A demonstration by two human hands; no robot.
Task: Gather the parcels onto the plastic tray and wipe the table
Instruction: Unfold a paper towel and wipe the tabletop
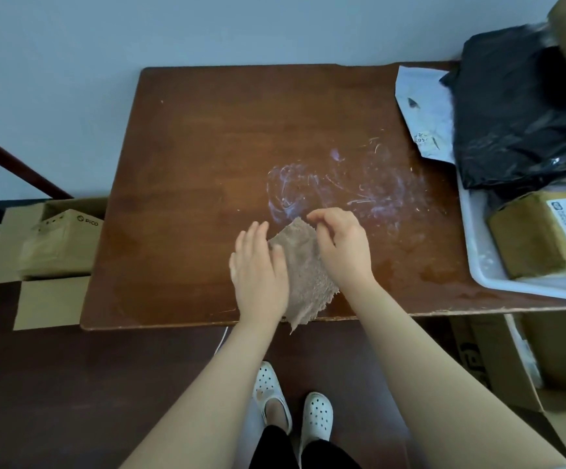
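A: Head view, bench status?

B: Brown wooden bench point(207, 157), top mostly bare. Whitish smeared streaks point(349, 187) right of centre. Tan textured cloth point(303, 275) lies flat near the front edge, one corner hanging just over it.

A: Hands?

B: Left hand point(259, 269) is laid flat, palm down, on the cloth's left part; grip released, fingers extended. Right hand point(342, 245) is curled over the cloth's far corner, thumb and fingertips pinching the edge; grip grasping the cloth.

A: Parcels?

B: On the white plastic tray point(498, 282) at the bench's right end: a brown taped box with a printed label point(542, 238) in front, a black plastic bag parcel point(518, 120) piled behind it. A grey mailer pouch point(423, 110) juts out leftward from under the black bag; whether it rests on the tray or the bench, cannot tell.

A: Surroundings?

B: Open cardboard box point(58, 245) on the floor left of the bench; white perforated clogs point(291, 404) below.
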